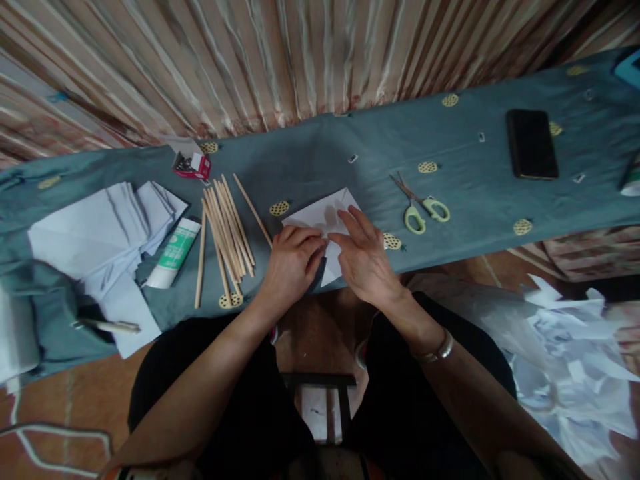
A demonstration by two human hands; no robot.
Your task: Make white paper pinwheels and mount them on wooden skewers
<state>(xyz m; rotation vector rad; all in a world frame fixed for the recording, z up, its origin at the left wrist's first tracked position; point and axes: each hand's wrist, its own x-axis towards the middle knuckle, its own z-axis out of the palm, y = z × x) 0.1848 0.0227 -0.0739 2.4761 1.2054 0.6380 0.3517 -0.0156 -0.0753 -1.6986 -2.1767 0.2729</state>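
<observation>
Our two hands meet over a sheet of white paper (313,212) at the near edge of a table draped in blue-green cloth (420,133). We bend the fingers of our left hand (296,257) inward at the sheet; our right hand (363,257) rests on it with its outer fingers fanned, the thumb side close to the left fingertips. Whether either hand pinches the paper, we cannot tell. Just right of us lie green-handled scissors (417,203), blades slightly parted; to our left, a bundle of wooden sticks (223,227) and a green-and-white tube (175,253). Farther left we have more white papers (90,230), a pen (113,326) partly over them, and a small red box (195,168) beyond. A dark phone (533,143) lies well to our right; paper scraps (575,360) fill a bag below.
</observation>
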